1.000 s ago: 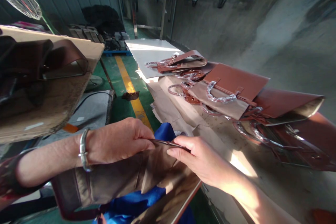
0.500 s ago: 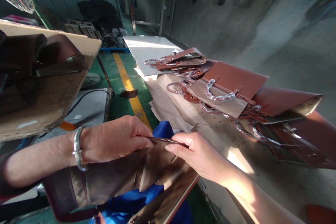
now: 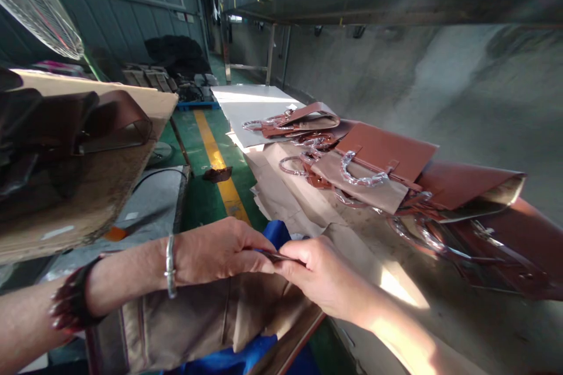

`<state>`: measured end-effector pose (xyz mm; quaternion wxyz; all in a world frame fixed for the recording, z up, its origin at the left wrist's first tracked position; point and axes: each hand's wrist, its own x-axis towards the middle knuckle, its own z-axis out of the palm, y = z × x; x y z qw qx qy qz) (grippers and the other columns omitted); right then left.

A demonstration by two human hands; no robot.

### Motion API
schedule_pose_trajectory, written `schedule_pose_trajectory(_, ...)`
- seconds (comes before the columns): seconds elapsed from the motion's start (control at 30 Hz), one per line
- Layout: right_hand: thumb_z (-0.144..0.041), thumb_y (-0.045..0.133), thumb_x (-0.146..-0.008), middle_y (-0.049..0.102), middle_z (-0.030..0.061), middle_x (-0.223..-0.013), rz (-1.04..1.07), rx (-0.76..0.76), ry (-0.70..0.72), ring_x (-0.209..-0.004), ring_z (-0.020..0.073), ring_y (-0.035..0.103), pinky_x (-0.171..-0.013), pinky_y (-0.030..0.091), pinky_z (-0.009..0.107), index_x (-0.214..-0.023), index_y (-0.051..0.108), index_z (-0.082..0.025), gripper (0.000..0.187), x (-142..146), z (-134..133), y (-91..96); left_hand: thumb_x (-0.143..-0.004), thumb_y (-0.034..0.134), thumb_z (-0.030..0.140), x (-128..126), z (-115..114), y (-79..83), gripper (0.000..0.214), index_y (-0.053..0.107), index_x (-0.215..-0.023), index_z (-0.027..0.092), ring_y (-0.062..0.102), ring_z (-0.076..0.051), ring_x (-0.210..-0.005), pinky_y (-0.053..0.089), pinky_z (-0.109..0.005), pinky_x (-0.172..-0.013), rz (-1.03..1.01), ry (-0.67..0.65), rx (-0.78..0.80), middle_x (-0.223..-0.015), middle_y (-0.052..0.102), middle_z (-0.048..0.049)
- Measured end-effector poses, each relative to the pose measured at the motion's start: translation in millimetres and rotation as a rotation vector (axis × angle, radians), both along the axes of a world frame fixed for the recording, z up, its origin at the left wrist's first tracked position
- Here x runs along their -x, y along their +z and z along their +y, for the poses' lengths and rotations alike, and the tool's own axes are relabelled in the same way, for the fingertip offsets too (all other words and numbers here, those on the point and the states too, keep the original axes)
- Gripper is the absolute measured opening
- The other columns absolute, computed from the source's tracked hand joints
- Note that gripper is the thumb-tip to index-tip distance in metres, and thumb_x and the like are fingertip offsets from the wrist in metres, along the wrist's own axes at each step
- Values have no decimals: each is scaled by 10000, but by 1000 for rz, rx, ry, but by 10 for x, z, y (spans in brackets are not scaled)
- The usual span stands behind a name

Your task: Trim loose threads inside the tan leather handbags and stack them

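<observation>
Nearest the viewer, a brown bag (image 3: 185, 319), cut off below, lies over blue cloth (image 3: 246, 357); its support is hidden. Left hand (image 3: 215, 252) and right hand (image 3: 319, 275), fingertips close together, are each closed in a pinch on its dark upper edge (the strip between is largely covered). Beyond, green floor (image 3: 200, 199) forms a narrow gap along the left edge of a table (image 3: 360, 228) partly spread with brown paper (image 3: 281, 196). Overlapping red-brown bags (image 3: 391, 152) reach its right edge. Left, a cardboard-topped stand (image 3: 109, 199) bears dark bags (image 3: 53, 123), cropped and dim. Behind rises a grey wall (image 3: 373, 70).
</observation>
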<state>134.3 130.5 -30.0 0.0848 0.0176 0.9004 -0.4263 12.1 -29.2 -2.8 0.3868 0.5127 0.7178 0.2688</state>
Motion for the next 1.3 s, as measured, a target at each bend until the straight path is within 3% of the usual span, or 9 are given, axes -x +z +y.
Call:
schedule_pose_trajectory(0.17, -340, 525, -845, 445, -55, -577, -10, -58, -56, -582, 86, 438, -491, 234, 208, -638, 464, -174, 272, -70, 21, 18, -844, 394, 364, -72, 113, -24, 359, 566, -632, 131, 385, -119, -569, 299, -203, -502, 118, 49, 93, -575, 410, 6)
schedule_pose_trajectory(0.23, -293, 591, -786, 515, -53, -636, -31, -66, -103, -631, 98, 477, -514, 261, 200, -707, 512, -189, 153, -122, 41, 31, -832, 397, 367, -83, 125, -9, 336, 515, -607, 146, 382, -118, -562, 282, -213, -502, 131, 54, 119, -566, 398, 12)
schedule_pose_trajectory(0.33, -293, 613, -766, 554, -53, -669, -84, -17, -148, -637, 100, 495, -519, 286, 194, -744, 540, -197, 123, -180, 71, 37, -827, 391, 373, -85, 135, 17, 325, 490, -605, 157, 392, -120, -568, 277, -220, -510, 146, 47, 141, -567, 406, 15)
schedule_pose_trajectory(0.5, -345, 564, -812, 455, -66, -579, -131, 67, -137, -555, 79, 400, -466, 255, 197, -690, 518, -183, 208, -203, 104, -6, -832, 357, 380, -96, 154, 49, 338, 537, -659, 152, 400, -124, -580, 293, -222, -528, 155, 51, 247, -585, 421, 14)
schedule_pose_trajectory(0.67, -395, 504, -853, 309, -67, -514, -110, -2, -128, -522, 77, 310, -434, 195, 208, -588, 393, -176, 361, -192, 132, -48, -837, 338, 386, -109, 133, 48, 367, 585, -702, 150, 434, -131, -613, 305, -223, -550, 189, 38, 247, -626, 477, 4)
schedule_pose_trajectory(0.83, -365, 473, -873, 358, -61, -540, -115, -36, -71, -536, 79, 349, -460, 231, 208, -604, 393, -179, 337, -150, 157, 59, -829, 355, 366, -106, 190, 59, 335, 535, -635, 160, 420, -122, -576, 297, -212, -527, 233, 56, 267, -577, 444, 13)
schedule_pose_trajectory(1.0, -358, 635, -743, 531, -43, -655, -265, -93, -96, -614, 102, 478, -477, 272, 192, -723, 528, -184, 205, -168, 204, 215, -838, 380, 325, -122, 295, 40, 322, 535, -612, 156, 486, -130, -598, 323, -208, -555, 296, 61, 264, -591, 515, 2)
schedule_pose_trajectory(1.13, -375, 539, -796, 396, -60, -505, -281, -218, -159, -499, 81, 363, -425, 203, 209, -567, 446, -173, 319, -220, 253, 187, -851, 411, 304, -140, 317, 31, 310, 600, -665, 144, 514, -139, -625, 335, -205, -566, 330, 93, 303, -621, 558, -3)
schedule_pose_trajectory(1.3, -368, 528, -799, 317, -73, -507, -303, -76, -223, -493, 74, 301, -423, 203, 204, -556, 393, -179, 336, -274, 266, 73, -860, 435, 279, -132, 294, 31, 307, 565, -615, 148, 474, -119, -584, 313, -190, -552, 322, 86, 263, -555, 491, 30)
